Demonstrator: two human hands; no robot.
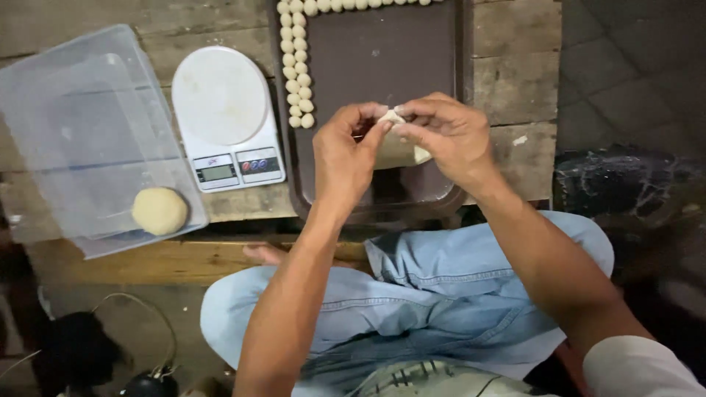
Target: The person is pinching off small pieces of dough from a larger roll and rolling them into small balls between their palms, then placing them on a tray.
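My left hand [346,151] and my right hand [448,132] meet above the near end of a dark brown tray [382,66]. Both pinch a pale lump of dough [397,143] between fingertips; the top of the lump is drawn up into a small piece. Much of the lump is hidden behind my fingers. Several small dough balls [298,66] stand in rows along the tray's left and far edges.
A white kitchen scale [226,114] sits left of the tray on the wooden table [515,73]. Further left lies a clear plastic container lid [88,140] with a round dough ball [159,210] on it. My knees in blue jeans [412,294] are below.
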